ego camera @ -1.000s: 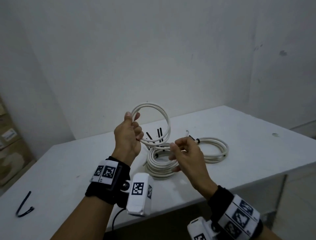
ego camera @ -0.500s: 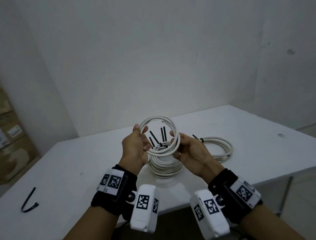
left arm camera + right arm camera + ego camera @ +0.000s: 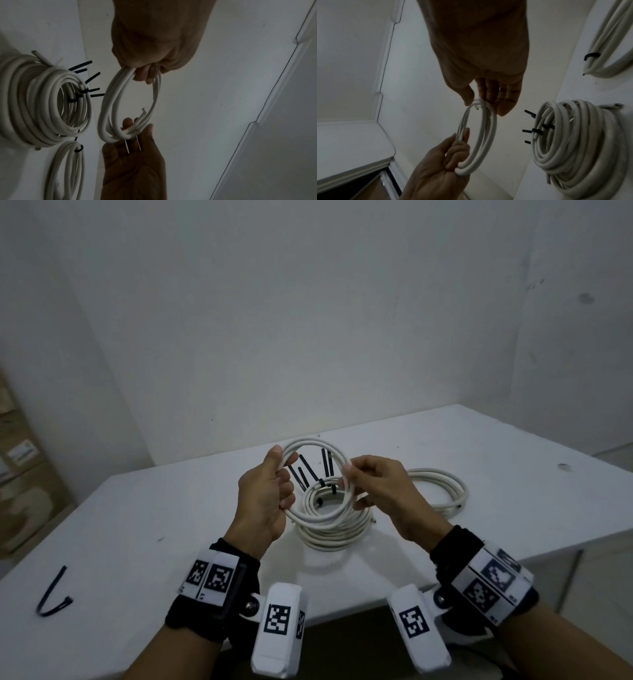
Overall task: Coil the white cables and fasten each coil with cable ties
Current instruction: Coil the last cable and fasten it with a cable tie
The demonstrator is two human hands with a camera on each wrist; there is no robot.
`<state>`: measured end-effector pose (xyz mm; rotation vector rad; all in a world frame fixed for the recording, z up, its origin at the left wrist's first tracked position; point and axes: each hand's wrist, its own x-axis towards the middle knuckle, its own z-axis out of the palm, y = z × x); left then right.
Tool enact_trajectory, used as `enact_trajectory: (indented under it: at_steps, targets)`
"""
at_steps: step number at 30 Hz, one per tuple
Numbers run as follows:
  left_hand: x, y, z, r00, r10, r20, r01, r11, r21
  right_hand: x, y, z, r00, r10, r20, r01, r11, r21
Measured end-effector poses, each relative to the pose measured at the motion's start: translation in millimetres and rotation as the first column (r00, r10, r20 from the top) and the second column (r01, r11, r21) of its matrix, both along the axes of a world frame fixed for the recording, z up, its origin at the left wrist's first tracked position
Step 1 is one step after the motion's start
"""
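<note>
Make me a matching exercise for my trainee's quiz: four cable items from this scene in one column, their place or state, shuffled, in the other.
Things:
1. small cable coil
2. stacked coils
3. flat wide coil
4. loose black cable tie

States:
A. lies alone at the table's left
B. held up by left hand and right hand
C. on the table, right of the stack
D. piled on the table, tie tails sticking up

Pairs: 1-B, 2-D, 3-C, 4-A
</note>
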<state>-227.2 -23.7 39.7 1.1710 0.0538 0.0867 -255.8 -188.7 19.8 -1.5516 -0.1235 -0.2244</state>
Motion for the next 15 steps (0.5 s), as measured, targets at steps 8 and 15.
enact_trajectory:
  at_steps: [8, 15]
  targets:
    - [-5, 5, -6, 1.0, -0.016, -0.016, 0.016, 1.0, 0.005, -3, 8, -1, 0.978, 0.204, -0.048, -0.191, 0.962, 0.197]
    - [-12, 16, -8, 0.998, -0.054, 0.015, 0.052, 0.993, 0.108, -4, 4, -6, 1.0, -0.015, 0.007, 0.014, 0.998, 0.062]
